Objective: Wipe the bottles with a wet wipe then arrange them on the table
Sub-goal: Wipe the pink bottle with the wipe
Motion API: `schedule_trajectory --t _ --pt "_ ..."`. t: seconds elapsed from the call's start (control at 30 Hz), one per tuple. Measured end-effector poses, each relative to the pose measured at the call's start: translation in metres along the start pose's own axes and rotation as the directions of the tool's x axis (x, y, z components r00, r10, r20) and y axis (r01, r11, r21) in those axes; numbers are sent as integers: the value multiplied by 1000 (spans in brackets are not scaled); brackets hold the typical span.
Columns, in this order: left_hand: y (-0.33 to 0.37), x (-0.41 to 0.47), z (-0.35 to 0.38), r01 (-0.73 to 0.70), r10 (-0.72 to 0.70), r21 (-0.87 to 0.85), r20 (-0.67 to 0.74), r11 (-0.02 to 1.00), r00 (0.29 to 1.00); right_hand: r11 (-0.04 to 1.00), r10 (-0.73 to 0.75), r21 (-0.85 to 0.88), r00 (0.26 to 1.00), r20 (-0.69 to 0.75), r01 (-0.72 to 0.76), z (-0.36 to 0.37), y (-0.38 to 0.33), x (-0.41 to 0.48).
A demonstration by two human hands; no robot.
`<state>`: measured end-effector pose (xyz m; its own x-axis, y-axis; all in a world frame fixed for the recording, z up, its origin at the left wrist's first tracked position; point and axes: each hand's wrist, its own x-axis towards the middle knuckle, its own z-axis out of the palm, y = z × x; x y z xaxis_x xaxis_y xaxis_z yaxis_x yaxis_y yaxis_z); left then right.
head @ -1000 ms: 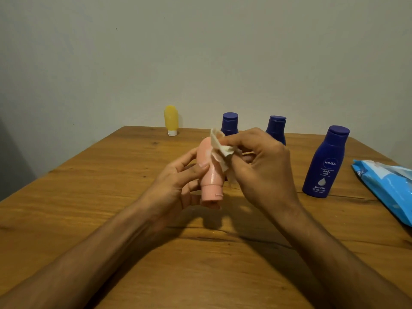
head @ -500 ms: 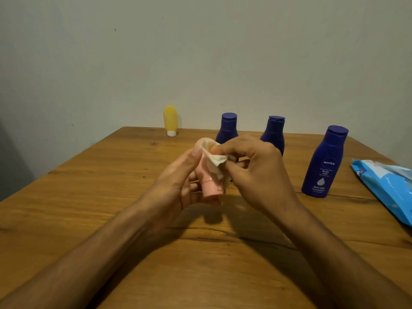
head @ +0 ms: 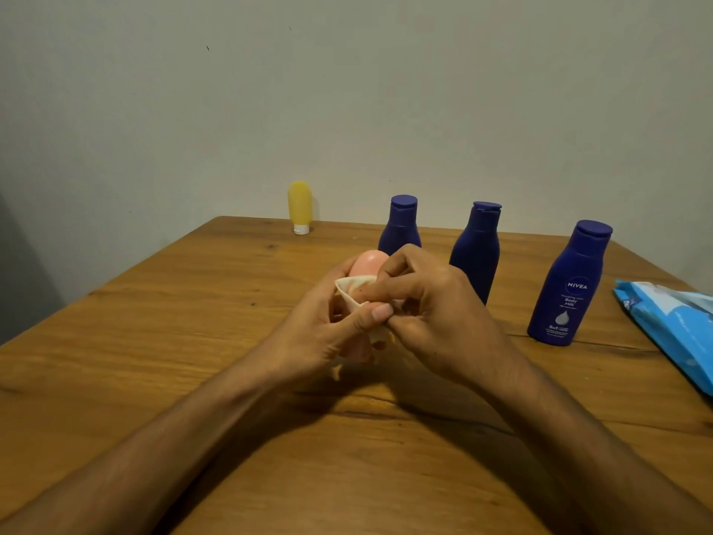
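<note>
Pale wall backs a wooden table (head: 162,341), where a blue wipes pack (head: 671,326) lies at the right edge and three dark blue bottles (head: 570,283) stand upright across the far half, a small yellow bottle (head: 299,206) alone at the back. Above the middle, the left hand (head: 320,334) grasps a pink bottle (head: 368,264), while the right hand (head: 436,314) pinches a wet wipe (head: 353,289) against its side.

I can read "NIVEA" and "Body Milk" on the right-hand dark blue lotion bottle (head: 570,284), with "5in1 care" below. Print on the blue wet-wipe pack (head: 671,322) is illegible to me.
</note>
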<state>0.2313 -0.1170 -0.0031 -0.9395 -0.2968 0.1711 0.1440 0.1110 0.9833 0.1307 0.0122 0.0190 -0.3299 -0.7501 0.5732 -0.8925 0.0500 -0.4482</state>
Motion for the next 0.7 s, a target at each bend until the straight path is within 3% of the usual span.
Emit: schedule_trajectory --t 0.17,0.33,0.4,0.53,0.63,0.7 --pt "-3 -3 3 -10 -3 197 68 980 998 995 74 75 986 -147 -63 0 -2 1" --pt "1 0 2 -83 102 267 -58 960 993 997 8 75 1000 7 -9 -1 -6 3" --pt "2 0 1 -113 139 271 -78 956 987 997 -23 68 1000 -1 23 1 -6 2" --pt "-2 0 6 -163 187 285 -60 945 980 999 -49 -9 971 -233 49 4 -4 1" --pt "-4 -3 9 -183 217 459 -23 869 976 998 -9 -59 916 -402 -16 -2 -1 4" --pt "-3 -5 7 -223 292 603 -17 766 956 993 119 26 898 -425 -119 -10 2 5"
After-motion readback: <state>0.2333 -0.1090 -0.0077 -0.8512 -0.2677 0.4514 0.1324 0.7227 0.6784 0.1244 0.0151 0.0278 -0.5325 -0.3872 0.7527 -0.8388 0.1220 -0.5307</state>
